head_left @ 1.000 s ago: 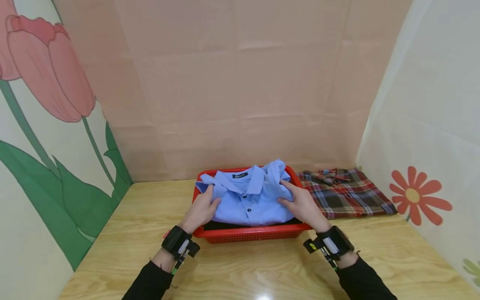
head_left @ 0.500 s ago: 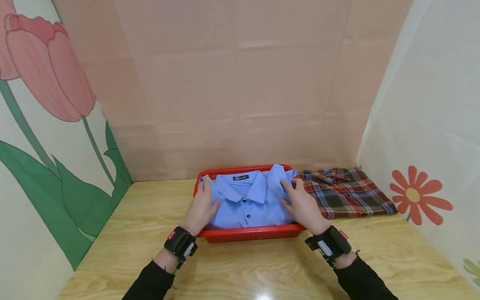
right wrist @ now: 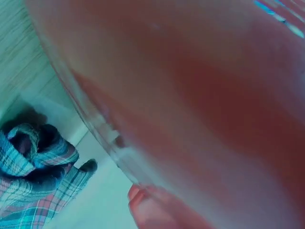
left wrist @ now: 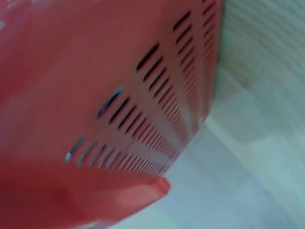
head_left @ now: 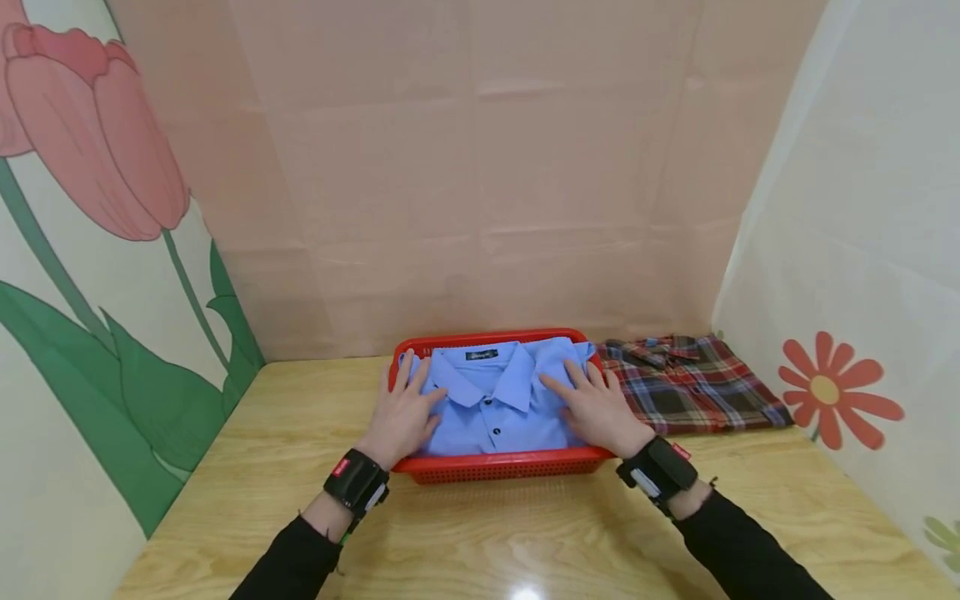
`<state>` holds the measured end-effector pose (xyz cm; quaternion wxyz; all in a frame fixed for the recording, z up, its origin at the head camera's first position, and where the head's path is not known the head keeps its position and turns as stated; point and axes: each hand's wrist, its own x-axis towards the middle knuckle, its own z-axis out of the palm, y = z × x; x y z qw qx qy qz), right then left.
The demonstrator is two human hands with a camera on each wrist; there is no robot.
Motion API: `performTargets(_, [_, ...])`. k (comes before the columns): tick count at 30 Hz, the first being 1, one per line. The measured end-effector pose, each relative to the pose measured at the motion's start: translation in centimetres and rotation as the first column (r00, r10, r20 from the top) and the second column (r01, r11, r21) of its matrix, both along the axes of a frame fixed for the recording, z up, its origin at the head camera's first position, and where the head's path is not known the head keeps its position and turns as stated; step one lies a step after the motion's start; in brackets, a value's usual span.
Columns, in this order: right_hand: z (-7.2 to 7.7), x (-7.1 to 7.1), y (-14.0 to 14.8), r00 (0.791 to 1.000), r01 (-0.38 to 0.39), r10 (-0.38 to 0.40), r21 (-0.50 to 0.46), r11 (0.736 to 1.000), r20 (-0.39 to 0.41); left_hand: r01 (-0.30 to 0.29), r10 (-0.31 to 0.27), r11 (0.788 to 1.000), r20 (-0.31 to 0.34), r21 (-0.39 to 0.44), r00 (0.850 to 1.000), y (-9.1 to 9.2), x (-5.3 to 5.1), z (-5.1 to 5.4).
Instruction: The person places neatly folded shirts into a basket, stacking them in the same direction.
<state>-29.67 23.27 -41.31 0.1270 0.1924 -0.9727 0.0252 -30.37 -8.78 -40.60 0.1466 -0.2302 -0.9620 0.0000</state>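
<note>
Basically, light-blue button-up cloth shirt [head_left: 498, 408] lies in red perforated plastic basket [head_left: 502, 463], collar toward the far rim, dark label at neck. Left hand [head_left: 401, 412]: fingers apart, resting over shirt's left side. Right hand [head_left: 600, 408]: fingers apart too, on shirt's right side; neither grips. Basket sits on pale wood-grain table [head_left: 495, 533]. Just right of it, folded red-and-dark plaid shirt [head_left: 693, 387]. Black strapped device [head_left: 660, 471] on each wrist. Left wrist view: basket's slotted wall, blurry.
</note>
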Motion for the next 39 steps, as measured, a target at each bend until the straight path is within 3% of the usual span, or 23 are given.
performTargets(3, [0.1, 0.0, 0.2, 0.998, 0.048, -0.050, 0.052, 0.998, 0.048, -0.003, 0.003, 0.998, -0.004, -0.059, 1.000, 0.1, 0.2, 0.2])
performTargets(7, [0.3, -0.2, 0.4, 0.989, 0.066, -0.078, 0.101, 0.993, 0.126, 0.008, 0.002, 0.994, 0.094, -0.110, 0.996, 0.3, 0.4, 0.6])
performTargets(12, [0.4, -0.6, 0.2, 0.974, 0.067, -0.097, 0.147, 0.987, 0.207, -0.009, 0.042, 0.988, 0.209, -0.155, 0.977, 0.4, 0.1, 0.5])
performTargets(16, [0.2, -1.0, 0.1, 0.973, 0.052, -0.088, 0.172, 0.984, 0.215, -0.031, 0.078, 0.984, 0.265, -0.175, 0.961, 0.4, -0.4, 0.4])
performTargets(18, [0.2, -1.1, 0.2, 0.974, 0.046, -0.077, 0.148, 0.988, 0.214, -0.041, 0.093, 0.982, 0.279, -0.184, 0.956, 0.4, -0.6, 0.5])
performTargets(24, [0.3, -1.2, 0.7, 0.983, 0.037, -0.029, -0.042, 0.998, 0.181, -0.061, 0.122, 0.975, 0.288, -0.213, 0.950, 0.4, -0.8, 0.6])
performTargets(30, [0.1, -1.2, 1.1, 0.992, 0.019, -0.026, 0.060, 0.998, 0.122, -0.064, 0.130, 0.971, 0.281, -0.232, 0.951, 0.3, -0.8, 0.5])
performTargets(32, [-0.1, -1.3, 1.2, 0.992, 0.013, -0.018, 0.037, 0.999, 0.128, -0.058, 0.123, 0.973, 0.283, -0.225, 0.951, 0.3, -0.8, 0.4])
performTargets(36, [-0.6, -1.5, 2.0, 0.992, -0.042, 0.055, -0.116, 0.992, 0.115, -0.043, 0.090, 0.984, 0.279, -0.171, 0.956, 0.0, -0.9, 0.2])
performTargets(39, [-0.8, -1.4, 2.9, 0.988, -0.112, 0.135, -0.246, 0.963, 0.077, -0.022, 0.048, 0.995, 0.267, -0.098, 0.962, -0.3, -1.0, 0.0])
